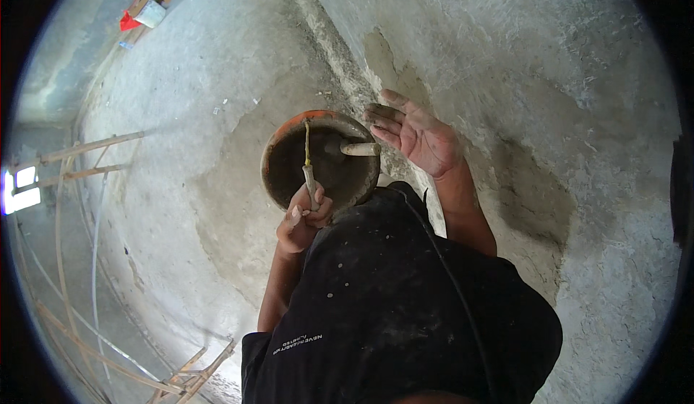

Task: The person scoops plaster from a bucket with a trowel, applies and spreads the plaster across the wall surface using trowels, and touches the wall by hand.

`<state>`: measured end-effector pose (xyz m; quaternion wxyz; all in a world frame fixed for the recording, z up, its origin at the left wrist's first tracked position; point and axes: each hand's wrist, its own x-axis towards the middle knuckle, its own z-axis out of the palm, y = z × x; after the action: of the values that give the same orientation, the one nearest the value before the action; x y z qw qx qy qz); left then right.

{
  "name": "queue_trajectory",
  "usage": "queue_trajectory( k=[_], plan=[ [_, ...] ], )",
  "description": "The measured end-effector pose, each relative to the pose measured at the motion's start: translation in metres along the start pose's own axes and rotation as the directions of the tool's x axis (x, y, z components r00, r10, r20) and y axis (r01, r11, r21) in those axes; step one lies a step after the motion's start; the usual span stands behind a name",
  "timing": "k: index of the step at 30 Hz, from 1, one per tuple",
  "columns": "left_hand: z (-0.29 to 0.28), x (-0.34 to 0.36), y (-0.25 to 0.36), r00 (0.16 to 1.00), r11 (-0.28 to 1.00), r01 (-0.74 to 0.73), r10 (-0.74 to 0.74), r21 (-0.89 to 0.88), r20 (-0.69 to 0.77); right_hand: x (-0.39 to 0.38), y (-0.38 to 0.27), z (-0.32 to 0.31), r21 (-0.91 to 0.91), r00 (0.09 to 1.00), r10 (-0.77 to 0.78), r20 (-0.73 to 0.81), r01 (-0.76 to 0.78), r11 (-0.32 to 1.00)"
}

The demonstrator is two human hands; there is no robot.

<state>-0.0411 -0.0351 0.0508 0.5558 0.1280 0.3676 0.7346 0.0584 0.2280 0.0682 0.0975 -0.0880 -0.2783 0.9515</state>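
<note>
My left hand (306,219) is closed around the pale handle of a narrow tool (308,154). Its thin yellowish part reaches over a round bucket (291,123) with an orange and grey crusted rim. Wet grey mortar (289,165) lies inside the bucket. Against the right side of the rim rests a second pale handle (360,149), its far end down in the mortar, so its kind is hidden. My right hand (419,133) is raised just right of the bucket, palm showing and fingers apart, grey with mortar, holding nothing.
A rough plastered wall (578,78) rises on the right, with a damp patch. Wooden scaffold poles (94,146) stand at the far left, and a wooden trestle (195,375) at lower left. A white bucket (150,13) beside a red bag (130,20) sits at the far upper left.
</note>
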Motion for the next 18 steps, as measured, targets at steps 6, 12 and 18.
queue_trajectory(
  k=[6, 12, 18],
  plan=[
    [0.007, 0.005, 0.002, 0.999, 1.0, 0.0, 0.0, -0.01, -0.044, 0.008, 0.014, -0.014, -0.993, 0.993, -0.021, -0.115, -0.115, -0.026],
    [0.003, 0.012, 0.001, 0.999, 0.999, -0.029, 0.029, 0.014, -0.02, 0.006, 0.065, -0.076, -0.919, 0.983, 0.036, -0.182, -0.157, -0.361],
    [0.003, 0.011, -0.002, 0.997, 0.998, -0.058, 0.057, -0.018, -0.059, 0.02, 0.069, -0.07, -0.964, 0.995, -0.092, 0.025, 0.0, -0.266]
  ],
)
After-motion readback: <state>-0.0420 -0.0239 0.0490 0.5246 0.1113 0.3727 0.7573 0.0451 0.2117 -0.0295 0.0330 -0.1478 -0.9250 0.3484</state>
